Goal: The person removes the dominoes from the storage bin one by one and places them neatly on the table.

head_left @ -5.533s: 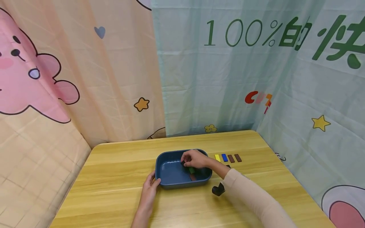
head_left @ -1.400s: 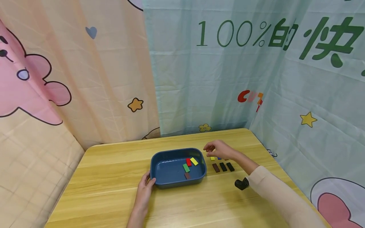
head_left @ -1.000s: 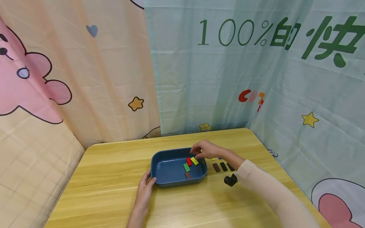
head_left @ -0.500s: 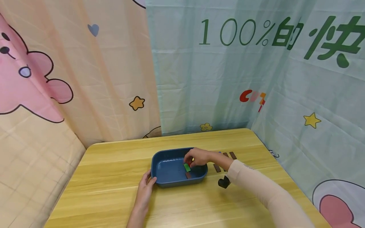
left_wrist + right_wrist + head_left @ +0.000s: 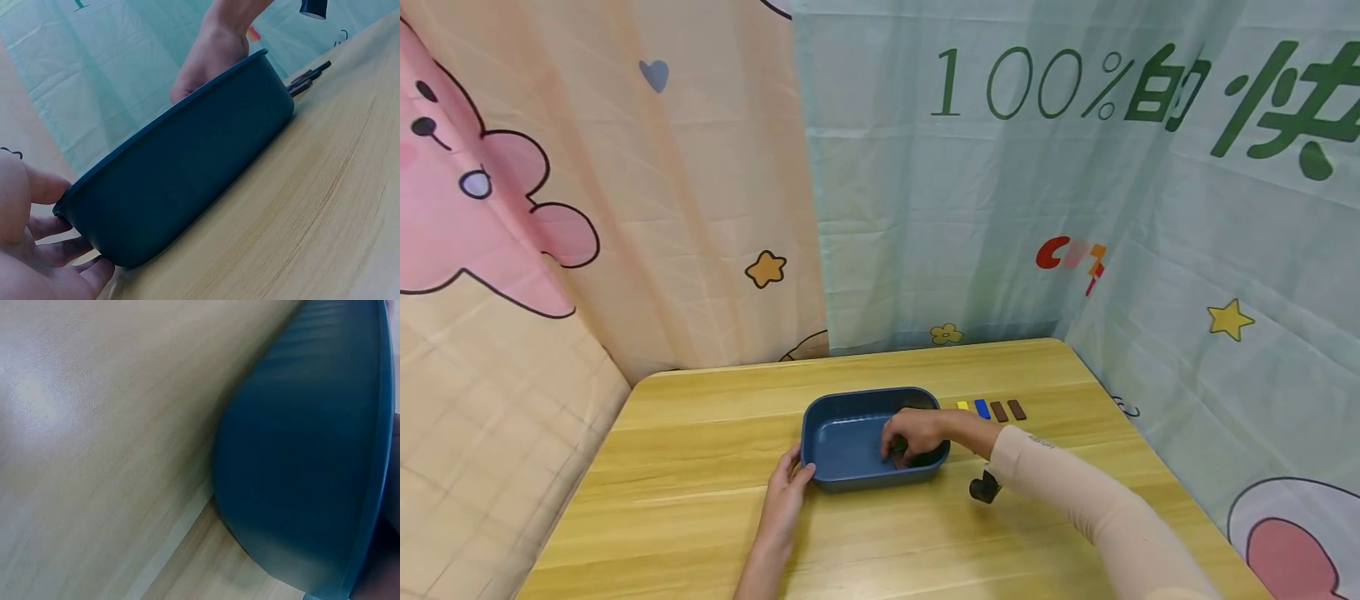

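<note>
A dark blue rectangular tub [image 5: 850, 433] stands on the wooden table. At its near left corner, my left hand [image 5: 785, 492] grips it, thumb at the rim and fingers against the outer wall, as the left wrist view shows. My right hand [image 5: 914, 430] reaches down inside the tub's right half, fingers bent. A brown block [image 5: 900, 461] and a dark green one show beneath the fingers. Whether the hand pinches either is hidden. The right wrist view is mostly filled by the tub's outer wall [image 5: 300, 450].
Right of the tub lie a yellow block [image 5: 962, 406], a blue block [image 5: 982, 408] and two brown blocks, one of them a brown block [image 5: 1017, 409] at the row's end. A black device [image 5: 985, 487] sits at the right wrist. Printed curtains [image 5: 925, 208] hang behind the table.
A black block pinched earlier left the tub; a brown and two black blocks then showed on the table. From the back row, my right hand moved left and down into the tub. The left hand kept its grip.
</note>
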Action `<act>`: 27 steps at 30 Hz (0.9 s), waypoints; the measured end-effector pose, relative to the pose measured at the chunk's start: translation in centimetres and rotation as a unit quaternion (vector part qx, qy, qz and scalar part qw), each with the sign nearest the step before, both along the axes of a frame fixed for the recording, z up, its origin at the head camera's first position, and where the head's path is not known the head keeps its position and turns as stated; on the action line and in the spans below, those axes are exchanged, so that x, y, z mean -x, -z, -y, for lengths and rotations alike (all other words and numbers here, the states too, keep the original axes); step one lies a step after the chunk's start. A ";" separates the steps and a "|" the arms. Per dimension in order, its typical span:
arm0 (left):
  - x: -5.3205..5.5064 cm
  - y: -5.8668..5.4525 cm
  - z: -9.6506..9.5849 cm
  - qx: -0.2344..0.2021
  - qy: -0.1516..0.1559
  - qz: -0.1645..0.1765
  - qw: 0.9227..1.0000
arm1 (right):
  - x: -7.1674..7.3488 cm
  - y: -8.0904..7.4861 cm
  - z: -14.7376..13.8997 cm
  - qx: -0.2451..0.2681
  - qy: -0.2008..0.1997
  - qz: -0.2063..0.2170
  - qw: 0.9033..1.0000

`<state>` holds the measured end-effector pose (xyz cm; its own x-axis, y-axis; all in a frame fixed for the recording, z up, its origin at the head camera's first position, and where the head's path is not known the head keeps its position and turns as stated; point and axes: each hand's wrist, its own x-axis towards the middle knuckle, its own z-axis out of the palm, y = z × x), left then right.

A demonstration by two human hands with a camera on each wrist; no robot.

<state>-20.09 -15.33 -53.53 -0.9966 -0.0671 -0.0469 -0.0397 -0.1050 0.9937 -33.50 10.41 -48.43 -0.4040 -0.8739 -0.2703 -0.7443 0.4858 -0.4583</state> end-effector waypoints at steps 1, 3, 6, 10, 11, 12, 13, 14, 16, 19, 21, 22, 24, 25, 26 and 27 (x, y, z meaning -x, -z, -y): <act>0.0 0.0 0.0 0.001 0.000 -0.001 1.000 | 0.0 0.1 0.0 0.001 0.001 0.001 1.000; 0.0 -0.1 -0.1 -0.001 0.000 -0.002 1.000 | 0.2 0.3 0.0 0.004 0.007 0.003 1.000; 0.1 -0.1 -0.2 0.000 -0.002 -0.001 1.000 | 0.3 0.5 0.0 0.009 0.021 0.009 1.000; 0.0 -0.2 -0.2 0.000 -0.003 0.000 1.000 | 0.5 0.7 0.1 0.009 0.030 0.003 1.000; 0.0 -0.2 -0.2 0.001 -0.002 -0.002 1.000 | 0.5 0.7 0.1 0.008 0.030 0.001 1.000; 0.0 -0.2 -0.2 0.000 -0.003 -0.001 1.000 | 0.5 0.7 0.1 0.009 0.030 -0.001 1.000; 0.0 -0.2 -0.2 -0.001 -0.001 -0.003 1.000 | 0.5 0.7 0.1 0.009 0.032 -0.003 0.999; -0.1 -0.2 -0.2 -0.001 -0.002 -0.003 1.000 | 0.5 0.8 0.1 0.011 0.032 -0.004 0.999; -0.1 -0.2 -0.1 -0.002 -0.002 -0.003 1.000 | 0.5 0.8 0.2 0.016 0.034 -0.005 0.999; -0.1 -0.1 -0.1 -0.001 -0.001 -0.005 1.000 | 0.5 0.9 0.2 0.024 0.034 -0.004 0.999; -0.1 -0.1 -0.2 0.000 -0.001 -0.007 1.000 | 0.5 1.0 0.3 0.029 0.030 -0.008 0.999; -0.1 0.0 -0.2 0.000 -0.002 -0.008 1.000 | 0.5 1.0 0.3 0.034 0.029 -0.010 0.999; -0.1 0.0 -0.2 0.001 -0.001 -0.009 1.000 | 0.6 1.0 0.2 0.041 0.028 -0.014 0.999; -0.1 0.0 -0.2 0.001 -0.002 -0.009 1.000 | 0.6 0.9 0.2 0.045 0.029 -0.018 0.998; 0.0 0.0 -0.2 0.000 -0.002 -0.009 1.000 | 0.7 0.9 0.2 0.049 0.032 -0.021 0.998; 0.0 0.0 -0.2 0.000 -0.003 -0.009 1.000 | 0.7 0.8 0.2 0.053 0.037 -0.024 0.998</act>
<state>-20.06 -15.14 -53.56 -0.9969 -0.0732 -0.0296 -0.0218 -0.1045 0.9943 -34.17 10.24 -49.22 -0.4783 -0.8642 -0.1564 -0.7309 0.4904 -0.4747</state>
